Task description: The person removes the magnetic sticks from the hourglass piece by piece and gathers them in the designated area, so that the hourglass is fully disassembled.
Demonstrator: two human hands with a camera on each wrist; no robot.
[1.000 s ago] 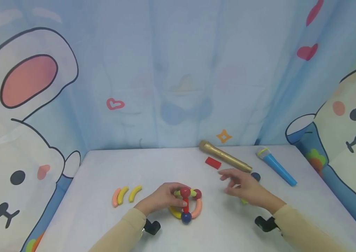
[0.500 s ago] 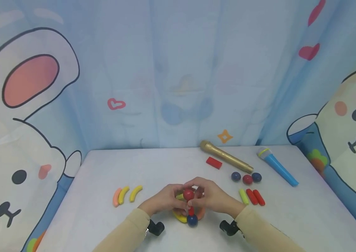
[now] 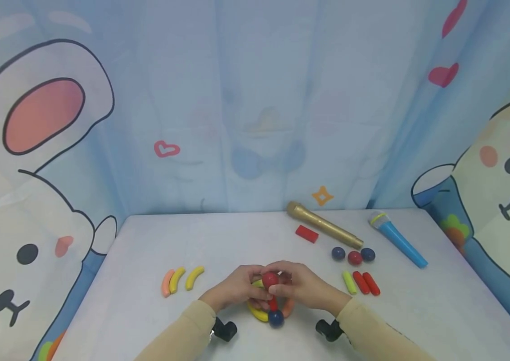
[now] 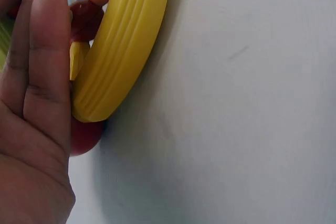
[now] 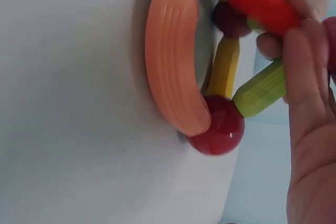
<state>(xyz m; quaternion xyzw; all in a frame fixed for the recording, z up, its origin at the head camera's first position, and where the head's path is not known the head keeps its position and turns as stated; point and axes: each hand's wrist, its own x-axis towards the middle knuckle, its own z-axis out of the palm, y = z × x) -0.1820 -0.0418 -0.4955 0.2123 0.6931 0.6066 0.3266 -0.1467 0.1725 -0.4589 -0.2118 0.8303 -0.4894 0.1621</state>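
Observation:
A magnetic ball-and-stick frame stands on the table between both hands. Its front base shows a blue ball (image 3: 275,318), a curved yellow stick (image 4: 123,51) and a curved orange stick (image 5: 173,56). From the blue ball a straight red stick (image 5: 265,3) rises to a red ball (image 3: 270,280) at the top. My left hand (image 3: 238,288) grips the frame around its upper sticks. My right hand (image 3: 306,288) pinches the top red ball between thumb and fingers. A green stick (image 5: 261,88) slopes from a lower red ball (image 5: 218,127) up to the fingers, which hide its upper end.
Right of the hands lie blue and red balls (image 3: 354,257), with a green stick (image 3: 349,282) and red sticks (image 3: 360,282) nearer. Curved sticks (image 3: 176,279) lie left. Behind are a red block (image 3: 306,233), a gold microphone (image 3: 324,224) and a blue microphone (image 3: 399,240).
My right hand has come left from beside the loose pieces to the top of the frame and taken hold there. The left hand keeps its grip, shifted only slightly.

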